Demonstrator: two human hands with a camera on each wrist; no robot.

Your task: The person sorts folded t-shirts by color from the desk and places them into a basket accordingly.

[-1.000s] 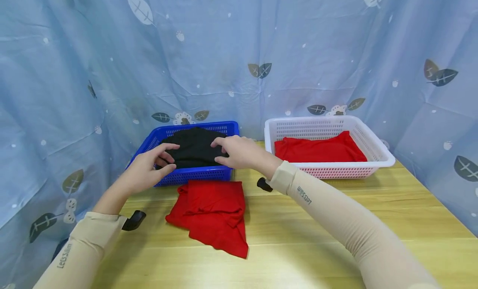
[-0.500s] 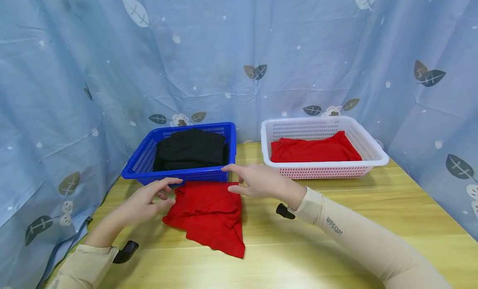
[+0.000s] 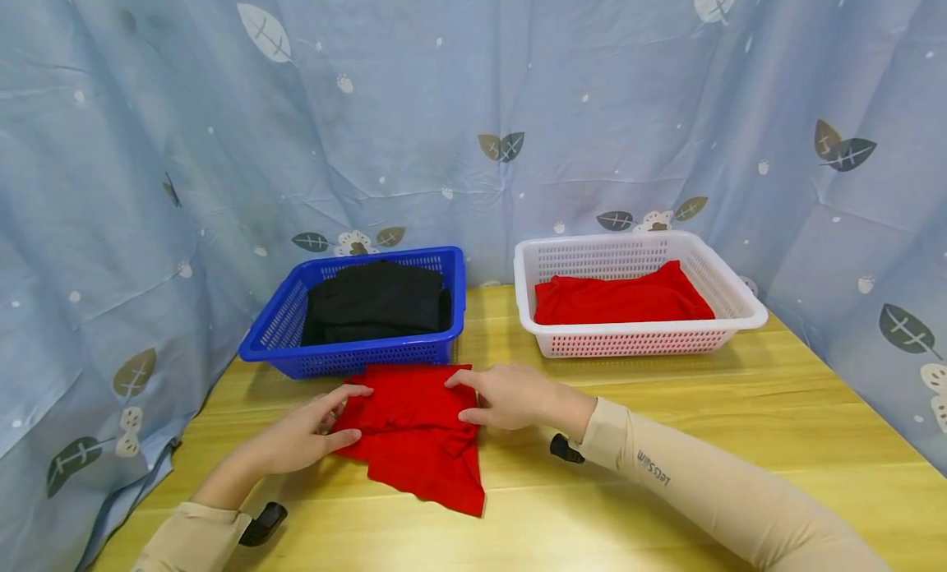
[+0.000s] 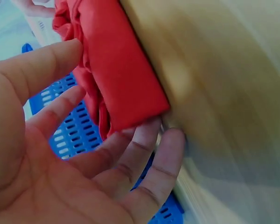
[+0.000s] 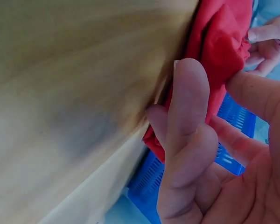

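A folded red garment (image 3: 422, 432) lies on the wooden table, its lower part spread in an uneven flap. My left hand (image 3: 307, 432) is at the garment's left edge, thumb and fingers apart. In the left wrist view, the fingers (image 4: 147, 135) reach the red cloth's end and the thumb tip meets its side. At the right edge is my right hand (image 3: 510, 398), with index finger and thumb over the cloth. The right wrist view has its thumb and fingers (image 5: 191, 93) against the red fabric, not closed round it. Some fingertips are hidden behind the cloth.
Just behind the garment stands a blue plastic basket (image 3: 348, 360) with folded black cloth (image 3: 377, 297) in it. To the right, a white basket (image 3: 636, 339) contains a red cloth (image 3: 625, 299). A blue patterned curtain (image 3: 436, 128) hangs behind the wooden table (image 3: 592, 506).
Both hands have come down from above the black cloth in the blue basket to the red garment's two sides. The garment and baskets stay in place; the view has shifted slightly.
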